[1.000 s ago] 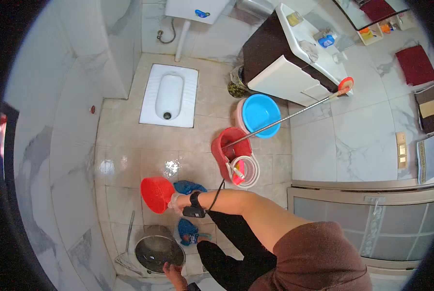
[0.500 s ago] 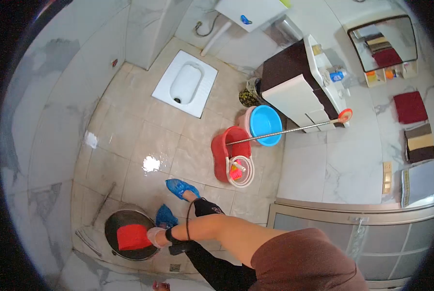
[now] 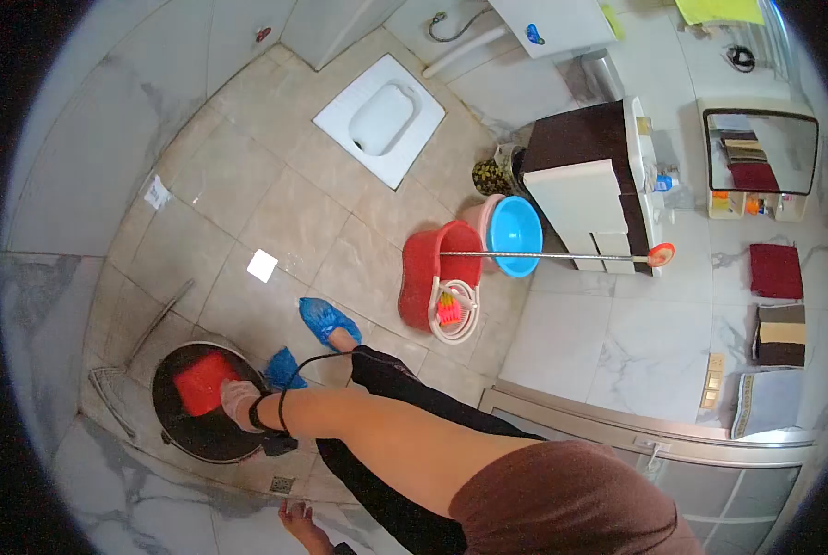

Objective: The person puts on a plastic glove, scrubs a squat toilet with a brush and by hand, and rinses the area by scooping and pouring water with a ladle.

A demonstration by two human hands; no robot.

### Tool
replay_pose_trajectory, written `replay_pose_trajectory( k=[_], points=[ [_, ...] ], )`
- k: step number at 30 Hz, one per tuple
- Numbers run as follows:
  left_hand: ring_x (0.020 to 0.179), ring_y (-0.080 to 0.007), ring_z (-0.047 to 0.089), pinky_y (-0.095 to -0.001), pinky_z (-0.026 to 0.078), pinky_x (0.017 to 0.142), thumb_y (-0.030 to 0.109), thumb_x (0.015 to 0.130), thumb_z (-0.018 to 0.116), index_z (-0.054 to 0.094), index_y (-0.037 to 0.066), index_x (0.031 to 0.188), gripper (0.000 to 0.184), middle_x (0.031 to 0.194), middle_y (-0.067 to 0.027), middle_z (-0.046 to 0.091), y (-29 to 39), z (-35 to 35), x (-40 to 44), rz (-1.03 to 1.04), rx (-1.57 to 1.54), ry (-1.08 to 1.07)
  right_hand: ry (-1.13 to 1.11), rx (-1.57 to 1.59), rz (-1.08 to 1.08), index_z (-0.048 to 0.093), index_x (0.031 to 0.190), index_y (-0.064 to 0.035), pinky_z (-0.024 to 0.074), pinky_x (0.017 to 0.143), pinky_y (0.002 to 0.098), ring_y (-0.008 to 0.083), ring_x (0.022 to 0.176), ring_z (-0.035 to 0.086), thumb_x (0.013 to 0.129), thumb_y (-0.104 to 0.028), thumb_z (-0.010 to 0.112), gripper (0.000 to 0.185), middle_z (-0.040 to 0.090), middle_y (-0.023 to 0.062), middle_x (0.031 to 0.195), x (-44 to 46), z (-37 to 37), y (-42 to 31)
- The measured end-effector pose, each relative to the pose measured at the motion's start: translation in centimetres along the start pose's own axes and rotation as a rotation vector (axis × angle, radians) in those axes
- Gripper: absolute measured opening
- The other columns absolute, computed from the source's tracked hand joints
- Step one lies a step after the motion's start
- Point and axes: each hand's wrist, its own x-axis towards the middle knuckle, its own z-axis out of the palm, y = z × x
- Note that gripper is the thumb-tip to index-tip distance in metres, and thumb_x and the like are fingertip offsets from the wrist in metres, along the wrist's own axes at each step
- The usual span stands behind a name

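My right hand (image 3: 240,403), in a pale, see-through glove with a black strap at the wrist, is closed on the edge of a flat red, roughly rectangular piece (image 3: 203,383). Whether that piece is a cloth or a stiff scoop I cannot tell. It lies tilted inside a dark round basin (image 3: 195,435) with a light rim, on the floor by the wall. At the bottom edge, my left hand (image 3: 305,529) is partly in view, its fingers apart and holding nothing, close to the marbled wall. Blue shoe covers (image 3: 327,321) are on my feet.
A red mop bucket (image 3: 416,277) holds a long-handled mop (image 3: 562,255). Beside it stands a blue basin (image 3: 514,237). Farther back are a squat toilet (image 3: 414,153) and a washstand (image 3: 571,199). Thin grey strips (image 3: 159,319) lie near the dark basin, and a drain (image 3: 282,485) is below it.
The whole view has shifted and turned. The red piece now sits higher in the basin and more tilted, still in my right hand. More of my left hand has come into view.
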Motion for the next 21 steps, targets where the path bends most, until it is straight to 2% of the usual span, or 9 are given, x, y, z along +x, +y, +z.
replay_pose_trajectory(
  k=[3, 5, 7, 9, 11, 14, 17, 20, 21],
  points=[
    [0.074, -0.0163, 0.046, -0.0328, 0.035, 0.072, 0.01, 0.074, 0.048, 0.04, 0.01, 0.111, 0.038, 0.079, -0.0052, 0.046, -0.5, -0.9, 0.9, -0.037, 0.084, 0.032, -0.042, 0.03, -0.052, 0.05, 0.1, -0.002, 0.0501, 0.065, 0.0312, 0.0228, 0.083, 0.061, 0.068, -0.014, 0.062, 0.036, 0.06, 0.0124, 0.09, -0.5, -0.6, -0.5],
    [0.073, -0.015, 0.045, -0.0321, 0.036, 0.069, 0.011, 0.073, 0.048, 0.04, 0.01, 0.113, 0.04, 0.076, -0.0031, 0.046, -2.6, -2.9, 2.1, 0.023, 0.027, -0.041, 0.028, 0.134, 0.168, 0.055, 0.096, -0.0034, 0.0504, 0.064, 0.0307, 0.022, 0.081, 0.061, 0.063, -0.015, 0.067, 0.038, 0.062, 0.0099, 0.09, -1.2, -1.0, -1.6],
    [0.072, -0.0149, 0.045, -0.0319, 0.036, 0.068, 0.011, 0.073, 0.049, 0.04, 0.011, 0.113, 0.041, 0.075, -0.0025, 0.046, -1.8, -2.9, 1.7, 0.011, 0.006, -0.027, -0.397, -0.148, -0.338, 0.061, 0.089, -0.0059, 0.0505, 0.063, 0.0306, 0.021, 0.079, 0.062, 0.057, -0.016, 0.071, 0.036, 0.063, 0.0072, 0.087, -1.2, -3.5, -0.9],
    [0.072, -0.0147, 0.046, -0.0318, 0.036, 0.068, 0.011, 0.074, 0.049, 0.039, 0.01, 0.114, 0.042, 0.076, -0.0028, 0.046, -1.4, -2.9, 1.3, -0.045, -0.019, 0.007, -0.493, -0.218, -0.489, 0.065, 0.082, -0.0097, 0.0501, 0.06, 0.0341, 0.0215, 0.075, 0.061, 0.054, -0.02, 0.073, 0.031, 0.064, 0.0052, 0.083, -1.8, -4.0, -0.5],
    [0.073, -0.0147, 0.046, -0.0317, 0.036, 0.068, 0.011, 0.074, 0.049, 0.039, 0.01, 0.114, 0.041, 0.076, -0.003, 0.046, -1.1, -2.9, 1.0, -0.08, -0.058, 0.02, -0.259, -0.072, -0.275, 0.067, 0.075, -0.0149, 0.0493, 0.056, 0.0411, 0.0236, 0.067, 0.06, 0.055, -0.027, 0.071, 0.023, 0.064, 0.0038, 0.077, -2.4, -2.6, 0.3],
    [0.074, -0.015, 0.047, -0.0315, 0.036, 0.068, 0.01, 0.076, 0.049, 0.039, 0.009, 0.114, 0.04, 0.077, -0.0034, 0.047, -0.5, -2.4, 0.1, -0.085, -0.059, 0.027, -0.206, -0.017, -0.649, 0.067, 0.07, -0.0169, 0.0474, 0.058, 0.0393, 0.0212, 0.064, 0.059, 0.061, -0.036, 0.066, 0.021, 0.064, 0.0037, 0.074, 1.3, 1.3, 2.5],
    [0.074, -0.0149, 0.047, -0.0307, 0.037, 0.068, 0.01, 0.077, 0.049, 0.039, 0.009, 0.113, 0.037, 0.079, -0.0037, 0.047, 0.7, -1.4, -0.7, -0.044, 0.026, -0.009, -0.263, 0.222, -0.825, 0.066, 0.071, -0.0129, 0.0451, 0.058, 0.0361, 0.0227, 0.064, 0.058, 0.062, -0.035, 0.064, 0.023, 0.062, 0.0078, 0.072, 4.2, 4.5, 5.3],
    [0.074, -0.0136, 0.048, -0.0287, 0.038, 0.063, 0.016, 0.078, 0.052, 0.042, 0.009, 0.109, 0.033, 0.082, -0.0036, 0.049, 1.8, -0.8, -0.7, -0.017, -0.031, -0.163, -0.209, 1.029, -1.628, 0.061, 0.068, -0.0042, 0.044, 0.053, 0.0351, 0.0258, 0.061, 0.056, 0.074, -0.021, 0.055, 0.019, 0.059, 0.0105, 0.067, 0.6, 0.9, 9.2],
    [0.074, -0.0136, 0.048, -0.0284, 0.039, 0.063, 0.017, 0.078, 0.052, 0.043, 0.009, 0.108, 0.032, 0.081, -0.0034, 0.049, 2.9, -0.2, -1.5, -0.006, -0.013, -0.165, -0.533, 1.246, -1.393, 0.059, 0.067, -0.0001, 0.0451, 0.054, 0.0349, 0.0256, 0.061, 0.057, 0.075, -0.017, 0.053, 0.019, 0.06, 0.0109, 0.066, -0.2, 0.9, 9.8]
  ],
)
